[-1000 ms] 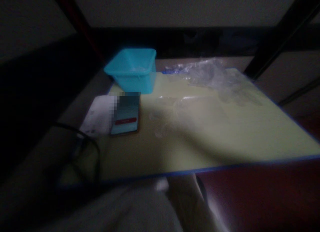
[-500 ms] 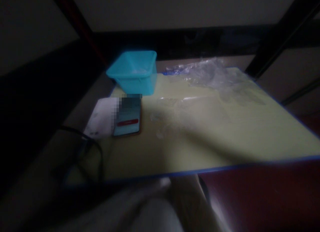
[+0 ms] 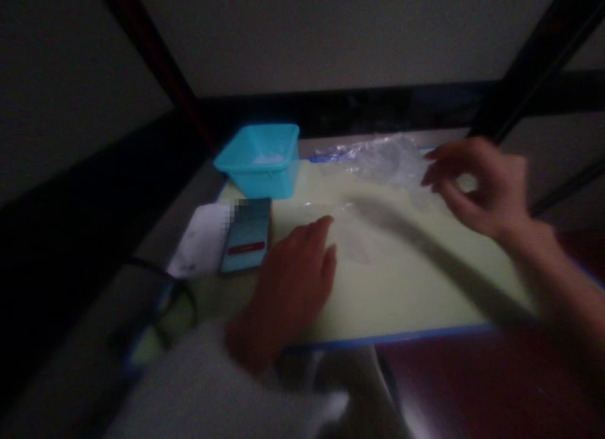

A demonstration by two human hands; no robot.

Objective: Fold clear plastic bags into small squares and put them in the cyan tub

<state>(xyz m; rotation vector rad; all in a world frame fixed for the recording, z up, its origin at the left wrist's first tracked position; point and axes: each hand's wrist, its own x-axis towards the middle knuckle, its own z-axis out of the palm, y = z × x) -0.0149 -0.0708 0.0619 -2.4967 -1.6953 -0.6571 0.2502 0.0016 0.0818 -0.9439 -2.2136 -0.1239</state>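
My left hand (image 3: 297, 272) reaches over the near middle of the yellow tabletop, fingers stretched forward and thumb apart. Its fingertips are at the left edge of a flat clear plastic bag (image 3: 363, 234); whether they touch it I cannot tell. To the right, my right hand (image 3: 482, 187) is raised, with thumb and fingers curled together in a ring. Anything pinched there is too blurred to make out. Behind and left of that hand lies a heap of crumpled clear plastic bags (image 3: 387, 159).
A turquoise plastic basket (image 3: 271, 177) stands at the back left, something pale inside. In front of it lie a phone (image 3: 248, 240) and white paper (image 3: 201, 237). A black cable (image 3: 149, 266) hangs at the left edge. Blue edging (image 3: 401, 337) borders the yellow tabletop (image 3: 387, 307).
Both hands have come into view, the left over the near middle and the right at the right side. The whole scene sits slightly lower in the picture.
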